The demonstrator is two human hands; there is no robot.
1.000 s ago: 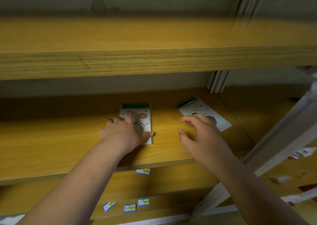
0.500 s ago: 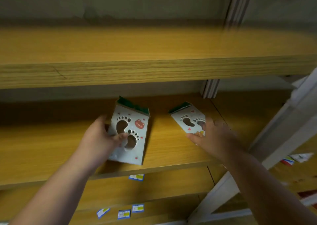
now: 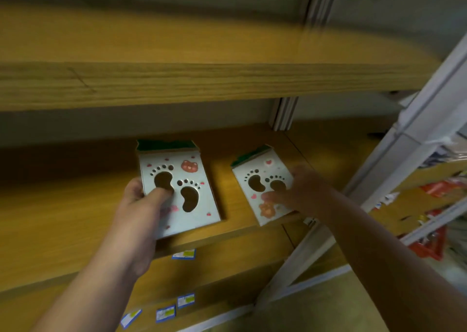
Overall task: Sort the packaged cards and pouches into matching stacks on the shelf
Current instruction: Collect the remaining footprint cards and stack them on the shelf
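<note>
- The wooden middle shelf board [image 3: 63,218] with its pale yellow grain carries the whole job in front of me; I see only two packs on it, side by side and apart, so I judge the sorting barely begun, with no stack built yet.
- The larger white cardboard pack with two footprint cut-outs, a green top flap and a red bear sticker [image 3: 180,187] sits tilted up at the shelf front, its lower edge over the lip.
- The second white footprint pack with an orange bear print [image 3: 264,187] lies to the right, angled, near the front edge.
- My left hand [image 3: 141,212] grips the larger pack, thumb on its face, fingers behind.
- My right hand [image 3: 295,192] rests on the second pack; blur hides whether it pinches, I cannot tell.
- The two match in design, so I judge that joining them into one stack is what remains here.
- Small blue-and-yellow price labels [image 3: 184,253] dot the lower shelf edges.
</note>
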